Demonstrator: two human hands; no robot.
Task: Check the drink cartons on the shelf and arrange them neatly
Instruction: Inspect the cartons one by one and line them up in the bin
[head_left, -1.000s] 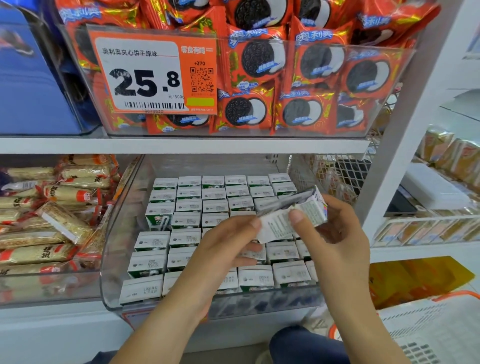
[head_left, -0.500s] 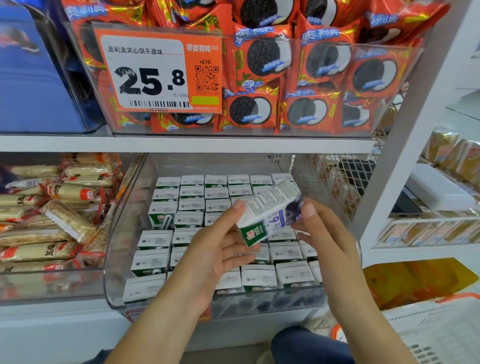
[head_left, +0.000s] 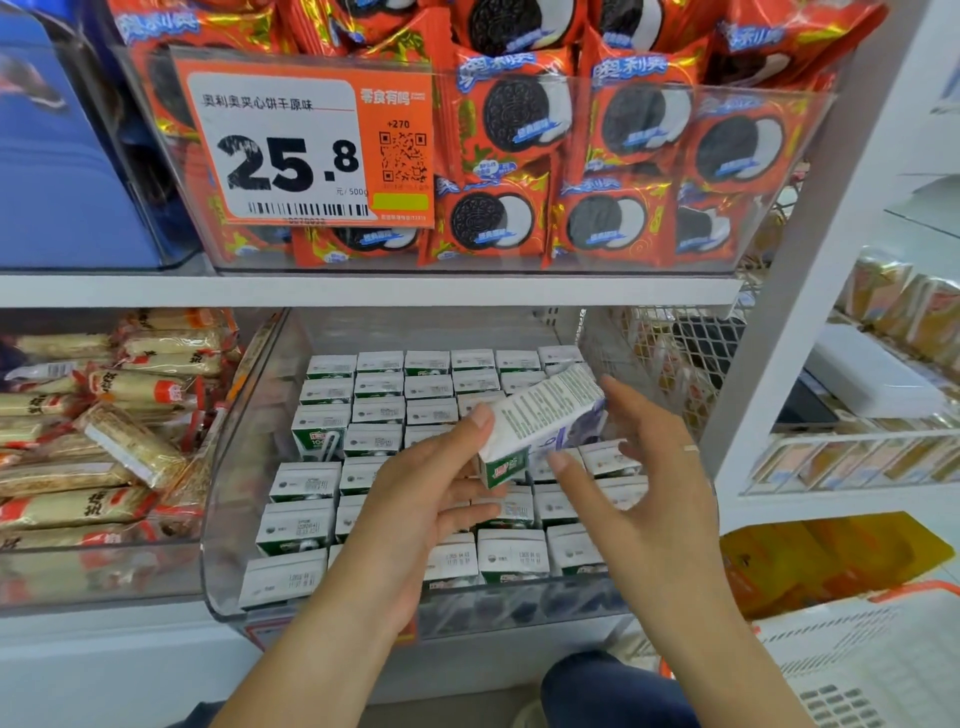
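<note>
While the left hand (head_left: 415, 499) pinches a tilted drink carton (head_left: 540, 421) above the rows of cartons (head_left: 431, 410) in the clear bin (head_left: 234, 519), the right hand (head_left: 644, 478) touches it, fingers loosely spread.

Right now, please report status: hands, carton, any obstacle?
Left hand grips lifted carton at its lower end. Right hand open beside it, grip loose. Carton tilted above the rows in clear bin. No obstacle seen.
</note>
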